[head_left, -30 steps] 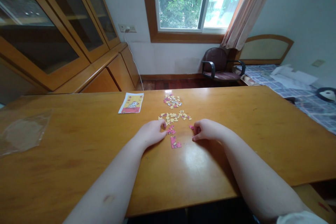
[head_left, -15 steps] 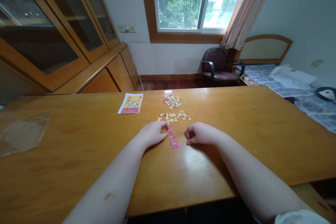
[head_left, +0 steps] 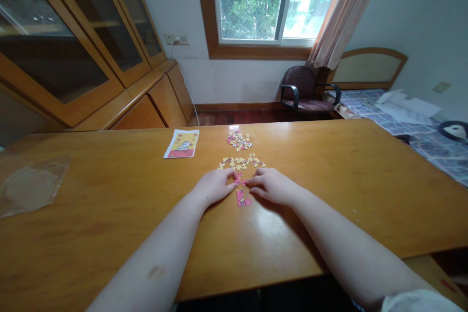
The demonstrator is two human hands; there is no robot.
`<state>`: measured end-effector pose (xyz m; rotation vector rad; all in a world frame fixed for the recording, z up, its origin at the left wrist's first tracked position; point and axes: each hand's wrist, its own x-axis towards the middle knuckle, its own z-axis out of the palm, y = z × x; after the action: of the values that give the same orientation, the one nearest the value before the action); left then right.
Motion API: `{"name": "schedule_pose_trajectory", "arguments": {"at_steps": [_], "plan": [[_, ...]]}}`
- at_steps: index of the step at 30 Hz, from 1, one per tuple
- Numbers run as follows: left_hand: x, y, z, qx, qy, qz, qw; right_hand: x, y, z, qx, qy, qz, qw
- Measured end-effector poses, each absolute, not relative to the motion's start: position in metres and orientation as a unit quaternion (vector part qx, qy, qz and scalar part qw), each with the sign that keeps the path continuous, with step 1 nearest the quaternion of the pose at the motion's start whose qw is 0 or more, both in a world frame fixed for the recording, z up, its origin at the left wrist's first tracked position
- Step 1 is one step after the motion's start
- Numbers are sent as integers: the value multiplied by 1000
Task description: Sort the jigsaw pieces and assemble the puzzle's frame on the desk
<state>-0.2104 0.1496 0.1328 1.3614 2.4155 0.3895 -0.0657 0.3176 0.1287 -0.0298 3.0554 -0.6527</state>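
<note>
At the middle of the table, my left hand (head_left: 217, 184) has its thumb and forefinger curled at the left edge of some pink puzzle pieces (head_left: 238, 178). Facing it, my right hand (head_left: 272, 185) has its fingertips on a small pink puzzle piece (head_left: 243, 183), close beside those pieces. Just below both hands lies an L-shaped joined pink section (head_left: 243, 199). Beyond the fingers, loose yellow puzzle pieces (head_left: 239, 163) spread in a rough row. Farther back is a heap of mixed pieces (head_left: 239, 141).
A picture card (head_left: 182, 144) lies at the back left of the wooden table (head_left: 120, 195). A clear plastic bag (head_left: 32, 185) rests at the far left. Past the table stand an office chair (head_left: 305, 88) and a bed (head_left: 420, 126); a glass-door cabinet (head_left: 91, 48) lines the left.
My right hand has moved left and slightly away from me, bringing a small pink piece up to the pieces by my left hand. My left hand has barely shifted.
</note>
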Motion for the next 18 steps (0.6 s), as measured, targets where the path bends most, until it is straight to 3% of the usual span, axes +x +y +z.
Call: {"name": "schedule_pose_trajectory", "arguments": {"at_steps": [13, 18], "plan": [[-205, 150, 133, 530, 817, 130, 183, -69, 325, 130, 54, 987, -149, -40], [-205, 149, 133, 515, 838, 117, 139, -70, 323, 125, 27, 985, -168, -33]]}}
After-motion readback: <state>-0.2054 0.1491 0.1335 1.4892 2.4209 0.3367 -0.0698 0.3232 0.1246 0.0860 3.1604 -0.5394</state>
